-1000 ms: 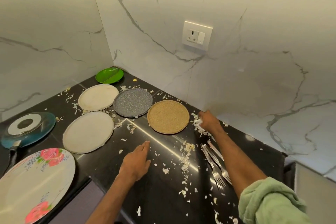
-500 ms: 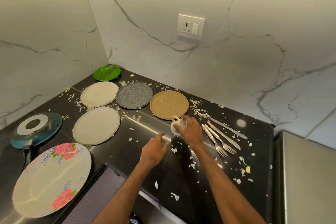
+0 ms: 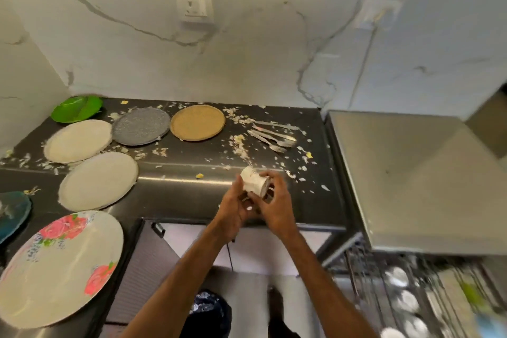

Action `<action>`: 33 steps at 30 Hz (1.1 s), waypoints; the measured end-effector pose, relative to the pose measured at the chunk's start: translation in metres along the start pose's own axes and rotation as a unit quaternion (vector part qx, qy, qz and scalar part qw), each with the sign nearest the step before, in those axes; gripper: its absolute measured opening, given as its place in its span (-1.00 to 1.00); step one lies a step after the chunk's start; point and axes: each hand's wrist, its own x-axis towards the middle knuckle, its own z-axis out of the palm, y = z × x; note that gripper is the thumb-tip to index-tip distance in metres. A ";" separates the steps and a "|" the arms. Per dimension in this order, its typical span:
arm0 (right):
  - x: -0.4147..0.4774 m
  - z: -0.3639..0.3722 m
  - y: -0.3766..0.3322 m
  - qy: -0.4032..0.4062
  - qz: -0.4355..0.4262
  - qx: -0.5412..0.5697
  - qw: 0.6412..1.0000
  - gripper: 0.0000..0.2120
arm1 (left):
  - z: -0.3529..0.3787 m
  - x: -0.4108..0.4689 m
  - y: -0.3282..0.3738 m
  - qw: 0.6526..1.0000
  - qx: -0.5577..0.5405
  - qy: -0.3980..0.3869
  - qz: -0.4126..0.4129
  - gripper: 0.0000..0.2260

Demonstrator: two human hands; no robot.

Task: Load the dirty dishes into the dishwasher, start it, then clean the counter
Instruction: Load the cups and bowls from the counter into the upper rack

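White cup tilted, left hand, right hand gripping, perhaps over counter edge

My left hand and right hand cover the near end of the cup, so I cannot tell where its handle is. The cutlery is smeared, and I cannot count the pieces. The left edge cuts off most of the pan and clips the floral plate. In the rack, lower right, pale round shapes blur past telling, and the frame cuts it off. A dark thing at the bottom edge is unclear.
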 end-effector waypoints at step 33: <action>-0.372 -0.424 0.115 0.111 0.267 -0.048 0.956 -0.50 | 0.319 -0.147 -0.349 0.921 0.344 -0.144 -0.111 -0.42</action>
